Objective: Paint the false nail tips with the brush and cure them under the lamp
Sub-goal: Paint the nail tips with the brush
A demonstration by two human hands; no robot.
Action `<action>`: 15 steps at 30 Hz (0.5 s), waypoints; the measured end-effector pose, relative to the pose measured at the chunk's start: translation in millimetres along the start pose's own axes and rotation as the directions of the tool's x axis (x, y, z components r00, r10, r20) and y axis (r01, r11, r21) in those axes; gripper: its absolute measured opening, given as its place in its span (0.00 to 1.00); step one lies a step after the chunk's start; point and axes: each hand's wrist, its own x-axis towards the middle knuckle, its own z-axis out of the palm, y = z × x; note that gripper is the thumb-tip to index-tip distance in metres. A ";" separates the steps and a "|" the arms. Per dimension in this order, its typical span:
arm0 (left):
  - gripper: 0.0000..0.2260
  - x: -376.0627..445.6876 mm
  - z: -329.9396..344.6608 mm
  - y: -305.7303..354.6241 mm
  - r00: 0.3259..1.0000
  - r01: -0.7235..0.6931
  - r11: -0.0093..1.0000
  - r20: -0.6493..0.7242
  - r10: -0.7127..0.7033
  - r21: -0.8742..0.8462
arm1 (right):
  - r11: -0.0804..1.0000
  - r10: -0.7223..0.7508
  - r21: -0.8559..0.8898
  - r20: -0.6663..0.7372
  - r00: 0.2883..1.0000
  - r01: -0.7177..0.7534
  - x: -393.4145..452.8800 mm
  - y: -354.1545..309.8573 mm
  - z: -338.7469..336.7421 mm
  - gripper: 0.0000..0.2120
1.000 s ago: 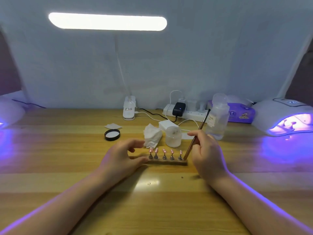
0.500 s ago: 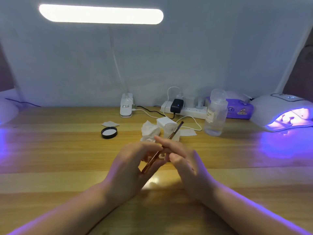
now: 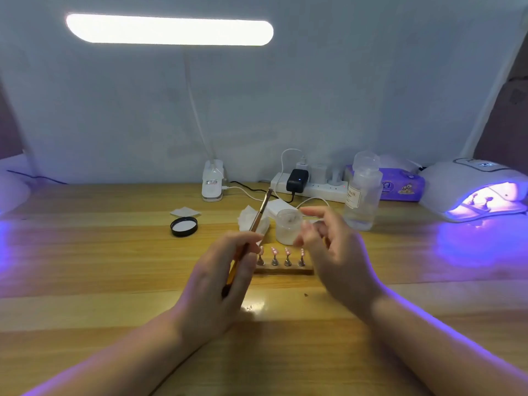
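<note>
Faintly, "NAIL" is showing on the clear bottle (image 3: 362,192); the left hand (image 3: 217,284) is pinching the brush (image 3: 257,220), angling up-right; the right hand (image 3: 334,252) is hovering loosely spread.

My left hand (image 3: 217,281) is left of the nail stand (image 3: 283,270), fingers curled around the brush (image 3: 251,232), forearm angled in. Right hand (image 3: 337,258) hovers at the stand's right end, fingers loosely spread, blurred, holding nothing.

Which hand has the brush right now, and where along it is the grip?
The left hand holds the thin gold-brown brush around the lower half of its handle, upper end angled up and away. The right hand is blurred and appears empty.
</note>
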 end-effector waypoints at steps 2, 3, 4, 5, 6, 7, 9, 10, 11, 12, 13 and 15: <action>0.10 1.8 -1.5 -3.0 1.000 0.002 1.000 -0.015 -0.002 0.017 | 0.988 0.125 -0.080 -0.065 0.990 -0.130 14.0 13.1 -11.1 0.13; 0.12 2.7 -2.5 -4.7 1.000 0.006 1.000 -0.021 -0.005 0.023 | 0.970 0.188 -0.138 -0.082 0.979 -0.198 21.9 20.6 -18.0 0.12; 0.15 3.2 -3.3 -6.7 1.000 0.008 1.000 -0.026 -0.007 0.030 | 0.946 0.252 -0.186 -0.085 0.964 -0.264 29.4 27.5 -25.0 0.13; 0.18 3.2 -3.7 -8.8 0.999 0.009 0.999 -0.032 -0.008 0.037 | 0.922 0.312 -0.215 -0.078 0.947 -0.321 36.1 33.5 -31.9 0.13; 0.20 3.0 -3.6 -11.0 0.999 0.015 0.999 -0.038 -0.013 0.041 | 0.902 0.362 -0.226 -0.071 0.930 -0.368 42.1 38.4 -38.0 0.14; 0.22 2.9 -3.2 -13.3 0.999 0.028 0.999 -0.047 -0.026 0.041 | 0.886 0.398 -0.227 -0.072 0.914 -0.404 46.9 42.1 -43.3 0.14; 0.24 3.4 -1.8 -17.1 0.996 0.061 0.997 -0.073 -0.057 0.051 | 0.875 0.423 -0.215 -0.096 0.901 -0.434 52.6 46.0 -48.9 0.14; 0.24 4.0 -1.2 -18.4 0.994 0.070 0.995 -0.088 -0.064 0.066 | 0.880 0.415 -0.212 -0.096 0.905 -0.426 53.6 46.5 -48.4 0.15; 0.24 4.8 -0.7 -19.1 0.993 0.073 0.994 -0.097 -0.066 0.081 | 0.886 0.400 -0.222 -0.074 0.913 -0.406 54.0 46.2 -46.3 0.18; 0.23 5.5 -0.5 -19.7 0.993 0.075 0.993 -0.102 -0.066 0.088 | 0.890 0.387 -0.249 -0.030 0.922 -0.381 54.2 45.4 -42.4 0.21; 0.23 6.3 -0.5 -20.3 0.992 0.081 0.993 -0.108 -0.071 0.088 | 0.891 0.376 -0.284 0.026 0.926 -0.354 53.6 44.9 -37.9 0.25; 0.20 7.0 -1.1 -20.2 0.988 0.105 0.991 -0.125 -0.094 0.084 | 0.888 0.361 -0.341 0.099 0.927 -0.309 53.8 46.6 -28.2 0.33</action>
